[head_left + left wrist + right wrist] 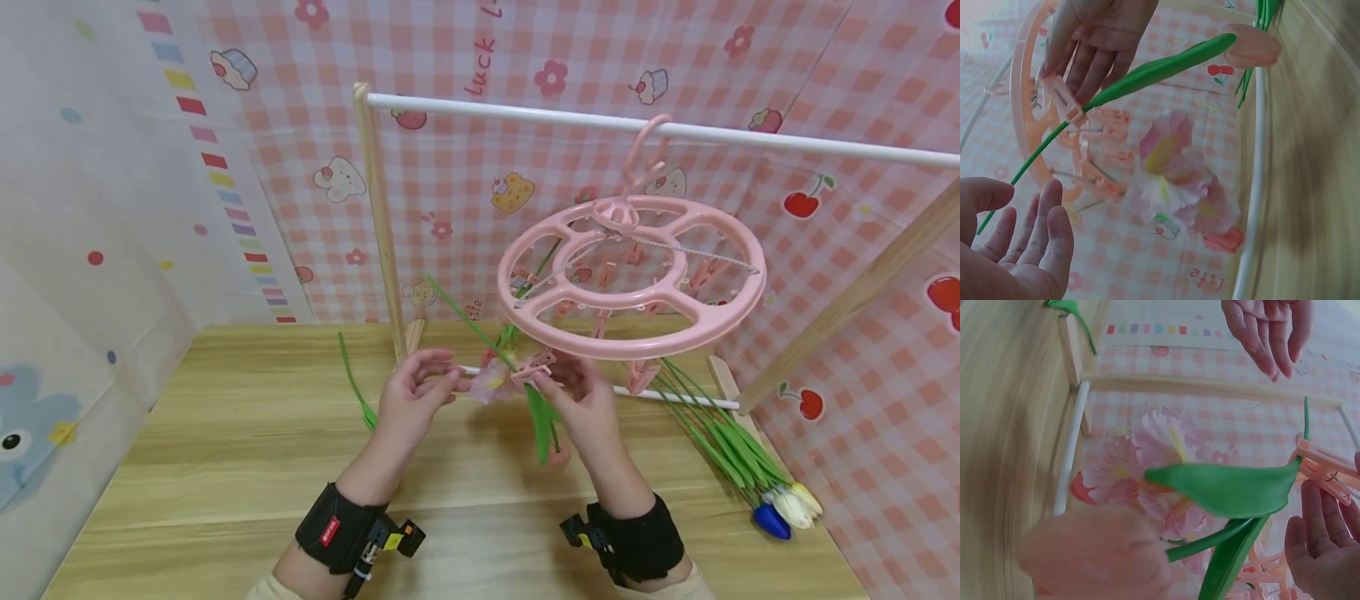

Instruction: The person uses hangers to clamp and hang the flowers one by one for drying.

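Note:
My right hand (592, 408) holds a pink clothespin (534, 367) between thumb and fingers, beneath the round pink clip hanger (517, 321). In the left wrist view, the clothespin (1063, 100) sits across the green stem of an artificial tulip (1252, 47), whose pinkish head points down. My left hand (416, 387) is beside the stem's upper end, fingers loosely spread and gripping nothing. In the right wrist view, the tulip's head (1097, 556) looms blurred in front, with its green leaves (1229, 490) behind. A pale pink ruffled flower (1166, 444) hangs head-down beyond it.
The hanger hooks over a white rod (487, 110) on a wooden-legged stand (378, 217). At right on the wooden table (247, 467) lie several tulips (787, 504), blue, white and yellow. Another green stem (352, 379) lies at left. Patterned cloth (450, 50) backs the table.

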The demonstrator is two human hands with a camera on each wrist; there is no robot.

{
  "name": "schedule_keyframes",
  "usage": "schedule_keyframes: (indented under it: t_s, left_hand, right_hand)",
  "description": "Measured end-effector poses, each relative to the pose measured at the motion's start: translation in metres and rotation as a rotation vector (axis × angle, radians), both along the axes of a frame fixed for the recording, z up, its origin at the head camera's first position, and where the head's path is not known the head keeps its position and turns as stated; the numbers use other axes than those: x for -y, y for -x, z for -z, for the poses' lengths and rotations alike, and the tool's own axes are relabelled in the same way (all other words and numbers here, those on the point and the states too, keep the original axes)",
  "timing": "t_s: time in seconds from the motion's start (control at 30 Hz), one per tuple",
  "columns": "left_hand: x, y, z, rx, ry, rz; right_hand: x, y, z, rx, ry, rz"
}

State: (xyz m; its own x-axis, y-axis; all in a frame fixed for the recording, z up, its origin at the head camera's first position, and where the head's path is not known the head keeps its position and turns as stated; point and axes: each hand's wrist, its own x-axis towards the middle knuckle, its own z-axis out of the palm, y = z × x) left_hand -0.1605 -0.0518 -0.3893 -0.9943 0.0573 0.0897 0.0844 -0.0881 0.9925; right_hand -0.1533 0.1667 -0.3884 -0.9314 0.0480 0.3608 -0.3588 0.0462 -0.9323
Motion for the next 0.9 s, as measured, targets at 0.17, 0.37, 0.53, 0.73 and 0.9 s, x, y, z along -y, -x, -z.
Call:
schedule_keyframes:
  t_s: [0.17, 0.37, 0.53, 0.73, 0.9]
  left_hand:
    - [0.005, 0.0, 0.004, 0.036, -0.021, -0.029]
    - [0.011, 0.0, 0.006, 0.062, 0.003, -0.038]
    - [0.014, 0.0, 0.01, 0.076, -0.007, -0.044]
    - [0.021, 0.001, 0.012, 0.086, 0.013, -0.06]
    - [0.03, 0.004, 0.015, 0.115, 0.064, -0.107]
  right_hand:
    - [-0.006, -0.003, 0.002, -0.062, -0.106, 0.037]
    - [-0.006, -0.014, -0.011, -0.08, -0.19, 0.067]
    - [-0.007, -0.021, -0.018, -0.063, -0.238, 0.108]
    - [-0.022, -0.013, 0.004, -0.117, -0.205, 0.175]
    - [-0.037, -0.01, 0.017, -0.115, -0.201, 0.209]
